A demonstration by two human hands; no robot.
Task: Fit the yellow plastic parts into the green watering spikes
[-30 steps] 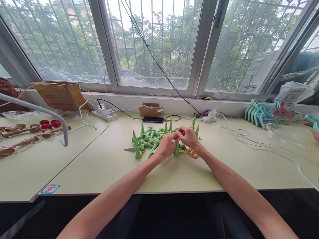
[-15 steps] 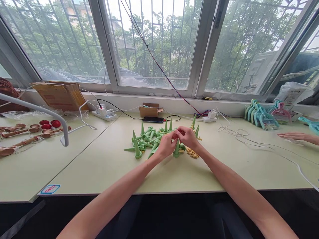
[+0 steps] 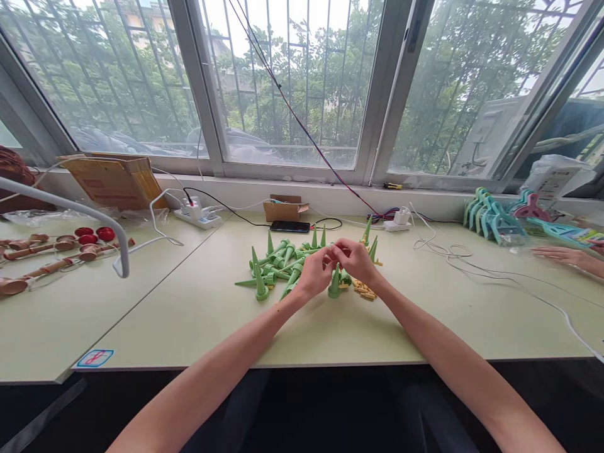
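Note:
My left hand (image 3: 317, 270) and my right hand (image 3: 353, 259) meet over the middle of the table, fingertips pinched together. Whatever sits between the fingers is hidden by them. Around and behind my left hand lies a heap of green plastic spikes (image 3: 287, 255), each a cone with a round collar. One green cone (image 3: 334, 283) stands upright just below my hands, and another upright cone (image 3: 260, 280) is on the left of the heap. Small yellow pieces (image 3: 364, 289) lie in a pile under my right wrist.
Behind the heap are a black phone (image 3: 289, 226) and a small open cardboard box (image 3: 285, 209). Wooden toys with red balls (image 3: 104, 234) lie at left. White cables (image 3: 453, 251) cross the right side. Another person's hand (image 3: 561, 255) is near blue and pink hangers (image 3: 493, 217) at far right.
My hands stay almost in place, still pinched together. At far right, a light-blue item has moved left, beside the other person's hands.

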